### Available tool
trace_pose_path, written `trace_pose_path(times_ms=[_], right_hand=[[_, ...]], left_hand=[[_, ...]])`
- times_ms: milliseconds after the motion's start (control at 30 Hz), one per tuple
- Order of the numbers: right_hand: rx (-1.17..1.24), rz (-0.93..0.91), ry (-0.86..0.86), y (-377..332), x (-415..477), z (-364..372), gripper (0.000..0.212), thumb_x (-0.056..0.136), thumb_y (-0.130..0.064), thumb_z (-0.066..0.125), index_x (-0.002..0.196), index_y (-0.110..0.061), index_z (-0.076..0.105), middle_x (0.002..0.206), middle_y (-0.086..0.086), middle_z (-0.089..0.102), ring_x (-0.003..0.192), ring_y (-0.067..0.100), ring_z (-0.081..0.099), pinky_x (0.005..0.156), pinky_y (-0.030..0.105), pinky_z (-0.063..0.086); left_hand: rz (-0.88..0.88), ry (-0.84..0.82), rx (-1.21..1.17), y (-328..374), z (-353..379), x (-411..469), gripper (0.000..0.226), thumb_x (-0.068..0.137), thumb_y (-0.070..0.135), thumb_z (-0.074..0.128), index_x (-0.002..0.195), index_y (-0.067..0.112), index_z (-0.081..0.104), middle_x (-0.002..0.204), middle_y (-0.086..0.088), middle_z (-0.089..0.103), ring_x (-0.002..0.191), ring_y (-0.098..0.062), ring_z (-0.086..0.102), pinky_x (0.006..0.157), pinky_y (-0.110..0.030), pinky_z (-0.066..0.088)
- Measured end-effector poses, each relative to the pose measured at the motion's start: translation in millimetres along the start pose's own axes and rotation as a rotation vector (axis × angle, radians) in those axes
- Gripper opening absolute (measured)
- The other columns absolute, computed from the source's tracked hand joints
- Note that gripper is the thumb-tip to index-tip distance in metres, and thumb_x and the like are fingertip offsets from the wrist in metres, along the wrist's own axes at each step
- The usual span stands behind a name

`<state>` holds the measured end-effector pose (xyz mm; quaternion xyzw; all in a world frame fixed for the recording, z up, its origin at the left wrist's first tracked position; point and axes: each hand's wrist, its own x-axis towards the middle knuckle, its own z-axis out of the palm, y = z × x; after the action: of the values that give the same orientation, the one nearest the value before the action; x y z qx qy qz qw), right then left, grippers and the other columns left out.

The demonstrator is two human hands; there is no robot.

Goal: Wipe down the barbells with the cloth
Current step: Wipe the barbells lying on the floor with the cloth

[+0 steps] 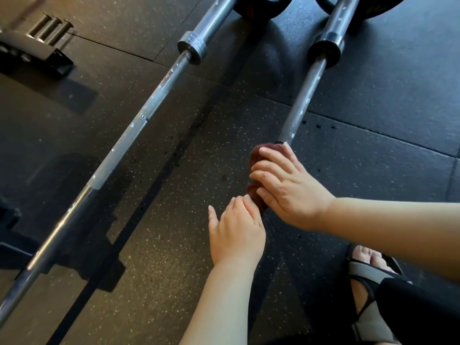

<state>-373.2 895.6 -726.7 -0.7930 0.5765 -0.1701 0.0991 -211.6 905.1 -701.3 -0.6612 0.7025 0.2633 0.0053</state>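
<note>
On the barbell (302,103) at one o'clock, your right hand (286,192) clasped the cloth (257,156) mid-wipe, left hand (236,227) slack-fingered beside it; the next move likely needed a slide toward twelve.

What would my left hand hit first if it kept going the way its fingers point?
Probably the reddish-brown cloth on the shaft of the right barbell, just ahead of the left hand; depth is unclear.
</note>
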Motion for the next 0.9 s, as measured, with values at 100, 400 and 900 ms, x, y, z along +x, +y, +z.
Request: trace_pose_path(times_ms=[100, 400, 900], right_hand=[[-0.005, -0.098, -0.056, 0.1, -3.6, 0.9, 0.046, 0.110, -0.041, 0.028, 0.135, -0.019, 0.060, 0.140, -0.001, 0.058, 0.152, 0.027, 0.026, 0.128, 0.048, -0.005], [-0.073, -0.021, -0.030, -1.9, 12.7, -5.8, 0.044, 0.109, -0.041, 0.029, 0.117, -0.020, 0.066, 0.124, -0.003, 0.064, 0.144, 0.027, 0.039, 0.127, 0.051, -0.004], [-0.105, -0.053, -0.022, -3.4, 9.3, -5.3, 0.042, 0.107, -0.041, 0.033, 0.114, -0.017, 0.066, 0.121, -0.001, 0.064, 0.142, 0.029, 0.041, 0.127, 0.051, -0.002]], left_hand=[[0.006, -0.040, 0.005, 5.4, -9.1, -4.2, 0.056, 0.108, 0.044, 0.010, 0.122, 0.025, 0.061, 0.124, 0.007, 0.068, 0.130, -0.013, 0.055, 0.128, -0.043, 0.014], [-0.056, -0.110, -0.145, -2.8, -17.7, 12.4, 0.053, 0.110, 0.042, 0.017, 0.077, 0.022, 0.054, 0.091, -0.003, 0.068, 0.099, -0.024, 0.065, 0.086, -0.039, 0.052], [-0.058, 0.068, 0.131, 2.5, 0.7, -11.0, 0.068, 0.102, 0.043, 0.001, 0.101, 0.021, 0.065, 0.091, 0.002, 0.073, 0.089, -0.016, 0.070, 0.103, -0.042, 0.047]])
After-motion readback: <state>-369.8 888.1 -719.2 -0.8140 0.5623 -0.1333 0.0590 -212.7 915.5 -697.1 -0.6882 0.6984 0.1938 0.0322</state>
